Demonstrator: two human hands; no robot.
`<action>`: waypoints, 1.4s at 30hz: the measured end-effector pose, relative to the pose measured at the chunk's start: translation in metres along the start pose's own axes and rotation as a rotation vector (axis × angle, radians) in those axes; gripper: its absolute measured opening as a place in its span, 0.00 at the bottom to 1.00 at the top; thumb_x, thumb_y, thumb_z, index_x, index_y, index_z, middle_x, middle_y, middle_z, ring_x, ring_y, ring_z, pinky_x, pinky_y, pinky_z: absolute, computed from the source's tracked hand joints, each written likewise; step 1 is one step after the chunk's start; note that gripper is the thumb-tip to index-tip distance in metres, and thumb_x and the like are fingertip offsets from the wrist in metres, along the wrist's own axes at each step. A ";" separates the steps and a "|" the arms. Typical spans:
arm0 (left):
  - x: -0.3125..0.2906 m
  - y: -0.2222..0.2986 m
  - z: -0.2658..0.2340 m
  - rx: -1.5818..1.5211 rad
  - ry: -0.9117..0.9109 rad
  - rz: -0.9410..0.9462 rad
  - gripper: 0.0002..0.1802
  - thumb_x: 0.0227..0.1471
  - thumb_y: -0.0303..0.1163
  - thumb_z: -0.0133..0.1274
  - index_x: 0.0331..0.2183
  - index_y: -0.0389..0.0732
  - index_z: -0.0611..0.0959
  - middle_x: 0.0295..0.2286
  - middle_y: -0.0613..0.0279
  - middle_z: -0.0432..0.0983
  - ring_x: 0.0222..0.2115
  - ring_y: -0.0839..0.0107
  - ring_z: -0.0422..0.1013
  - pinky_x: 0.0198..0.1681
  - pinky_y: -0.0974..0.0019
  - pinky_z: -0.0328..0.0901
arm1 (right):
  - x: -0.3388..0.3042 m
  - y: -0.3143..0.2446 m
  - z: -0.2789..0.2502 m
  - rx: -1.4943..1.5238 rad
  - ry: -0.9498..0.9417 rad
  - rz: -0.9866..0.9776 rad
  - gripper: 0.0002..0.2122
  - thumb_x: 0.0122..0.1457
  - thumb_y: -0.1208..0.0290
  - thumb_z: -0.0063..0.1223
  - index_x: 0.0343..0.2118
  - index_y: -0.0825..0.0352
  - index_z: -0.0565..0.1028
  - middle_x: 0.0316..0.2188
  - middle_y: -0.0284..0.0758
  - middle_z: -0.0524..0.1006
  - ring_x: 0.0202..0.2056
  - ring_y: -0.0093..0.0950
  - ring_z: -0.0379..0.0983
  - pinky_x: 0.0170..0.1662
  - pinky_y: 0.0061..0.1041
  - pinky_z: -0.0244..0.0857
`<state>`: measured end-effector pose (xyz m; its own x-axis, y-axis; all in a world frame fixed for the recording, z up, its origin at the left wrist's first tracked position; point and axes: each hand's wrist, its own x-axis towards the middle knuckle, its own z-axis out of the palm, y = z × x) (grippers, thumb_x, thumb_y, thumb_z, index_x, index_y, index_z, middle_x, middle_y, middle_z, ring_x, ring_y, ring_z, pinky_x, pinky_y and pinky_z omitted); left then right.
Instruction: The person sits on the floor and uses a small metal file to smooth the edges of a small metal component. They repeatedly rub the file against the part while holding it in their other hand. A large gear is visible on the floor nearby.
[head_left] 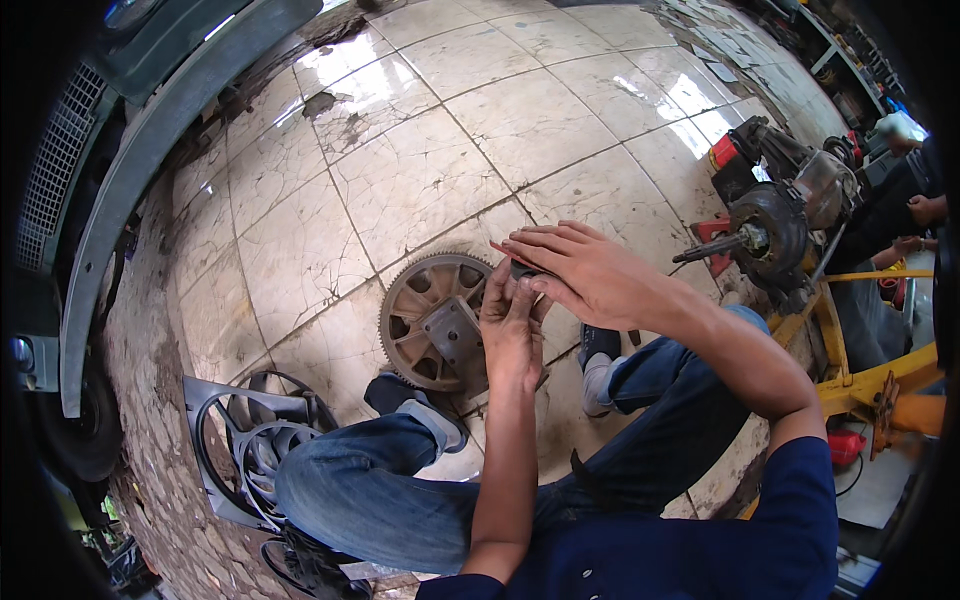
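Observation:
Just above the flywheel, both of my hands meet on a small dark piece with a reddish edge (521,268); its kind is mostly hidden by my fingers. My left hand (512,328) pinches it from below, thumb and fingers pointing up. Over its top lies my right hand (598,272), fingers long and pressed together, with the thumb underneath against the piece. The toothed, rusty flywheel (410,318) rests on the tiles between my feet. A square grey metal block with holes (454,334) sits on it, partly behind my left hand.
A fan shroud with fan (215,440) lies at the left, near my knee. A vehicle's bumper (130,190) curves along the far left. To the right stand a gearbox-like assembly with a shaft (765,225) and a yellow frame (870,385). Another person's hand (925,208) shows beyond.

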<state>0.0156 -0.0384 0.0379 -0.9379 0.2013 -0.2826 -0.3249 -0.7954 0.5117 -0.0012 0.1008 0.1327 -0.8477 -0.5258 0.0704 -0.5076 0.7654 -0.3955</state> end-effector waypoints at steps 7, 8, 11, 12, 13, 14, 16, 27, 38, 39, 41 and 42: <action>-0.009 -0.010 0.010 0.218 -0.009 0.077 0.18 0.57 0.24 0.54 0.50 0.35 0.71 0.44 0.58 0.72 0.46 0.75 0.69 0.52 0.70 0.64 | -0.003 0.004 0.009 -0.044 0.043 0.048 0.23 0.67 0.59 0.37 0.59 0.69 0.64 0.57 0.44 0.68 0.60 0.39 0.62 0.63 0.41 0.52; -0.006 -0.012 0.008 0.111 -0.006 0.062 0.18 0.58 0.25 0.53 0.50 0.35 0.71 0.44 0.58 0.73 0.46 0.75 0.70 0.52 0.71 0.64 | -0.003 0.002 0.010 -0.063 0.053 0.029 0.23 0.67 0.59 0.37 0.59 0.68 0.64 0.57 0.44 0.68 0.60 0.39 0.62 0.63 0.41 0.52; -0.003 -0.013 0.001 -0.095 -0.011 -0.017 0.16 0.63 0.33 0.48 0.50 0.37 0.71 0.46 0.60 0.71 0.47 0.73 0.69 0.54 0.69 0.63 | -0.004 -0.003 0.013 -0.080 0.075 -0.008 0.23 0.67 0.58 0.37 0.58 0.68 0.65 0.57 0.44 0.68 0.60 0.39 0.61 0.63 0.40 0.51; -0.004 -0.016 0.003 -0.143 -0.011 -0.044 0.16 0.63 0.33 0.47 0.50 0.38 0.71 0.47 0.61 0.70 0.48 0.73 0.68 0.55 0.68 0.61 | -0.004 -0.004 0.014 -0.080 0.081 -0.017 0.23 0.67 0.58 0.37 0.58 0.69 0.65 0.57 0.44 0.68 0.60 0.39 0.61 0.63 0.40 0.51; -0.007 -0.020 0.005 -0.190 -0.004 -0.067 0.16 0.63 0.33 0.47 0.51 0.38 0.71 0.48 0.61 0.70 0.50 0.73 0.66 0.56 0.67 0.60 | -0.003 -0.003 0.015 -0.068 0.088 0.002 0.23 0.67 0.58 0.37 0.58 0.69 0.65 0.57 0.43 0.68 0.60 0.39 0.61 0.63 0.40 0.52; -0.009 -0.025 0.008 -0.238 0.002 -0.091 0.17 0.64 0.34 0.46 0.51 0.38 0.70 0.50 0.61 0.69 0.51 0.73 0.65 0.58 0.65 0.59 | -0.002 0.000 0.015 -0.056 0.094 0.022 0.23 0.67 0.58 0.37 0.59 0.69 0.64 0.57 0.43 0.68 0.60 0.38 0.61 0.63 0.40 0.52; -0.008 -0.034 0.001 -0.119 -0.043 -0.116 0.28 0.63 0.44 0.46 0.59 0.41 0.64 0.57 0.64 0.64 0.58 0.70 0.60 0.62 0.61 0.55 | 0.000 0.003 0.017 -0.076 0.093 0.046 0.23 0.67 0.58 0.37 0.59 0.69 0.64 0.57 0.43 0.68 0.60 0.38 0.61 0.62 0.41 0.52; -0.009 -0.031 0.001 -0.111 0.053 -0.048 0.15 0.64 0.37 0.45 0.49 0.43 0.71 0.49 0.65 0.69 0.52 0.71 0.65 0.58 0.60 0.58 | 0.002 -0.004 0.012 0.276 0.059 0.207 0.23 0.67 0.60 0.37 0.59 0.72 0.63 0.55 0.47 0.70 0.57 0.42 0.64 0.60 0.37 0.57; -0.005 -0.039 -0.002 -0.108 0.156 -0.044 0.13 0.63 0.36 0.48 0.45 0.39 0.73 0.45 0.62 0.72 0.47 0.71 0.68 0.53 0.64 0.62 | -0.008 0.004 0.037 0.180 -0.041 0.236 0.22 0.68 0.64 0.35 0.61 0.71 0.60 0.58 0.48 0.66 0.59 0.44 0.60 0.62 0.36 0.54; -0.001 -0.045 -0.012 -0.126 0.144 -0.011 0.13 0.63 0.37 0.48 0.45 0.40 0.74 0.45 0.62 0.72 0.47 0.71 0.68 0.52 0.64 0.62 | -0.012 0.006 0.046 0.093 -0.017 0.172 0.22 0.67 0.65 0.35 0.61 0.71 0.61 0.58 0.48 0.66 0.59 0.43 0.60 0.62 0.36 0.54; -0.003 -0.046 -0.009 -0.104 0.148 -0.029 0.13 0.63 0.36 0.48 0.45 0.40 0.74 0.45 0.62 0.73 0.46 0.72 0.68 0.50 0.63 0.62 | -0.011 0.007 0.048 0.069 0.008 0.116 0.22 0.67 0.66 0.34 0.61 0.71 0.61 0.57 0.50 0.66 0.58 0.44 0.62 0.60 0.36 0.56; -0.005 -0.046 -0.007 -0.094 0.148 -0.038 0.12 0.63 0.36 0.48 0.45 0.41 0.74 0.45 0.62 0.73 0.46 0.72 0.68 0.50 0.62 0.62 | -0.010 0.010 0.044 0.183 -0.035 0.201 0.22 0.67 0.66 0.34 0.61 0.71 0.61 0.56 0.51 0.67 0.57 0.45 0.63 0.60 0.37 0.56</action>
<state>0.0359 -0.0062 0.0100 -0.8945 0.1515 -0.4207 -0.3409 -0.8399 0.4223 0.0088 0.0976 0.0878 -0.9211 -0.3850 -0.0573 -0.2904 0.7777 -0.5576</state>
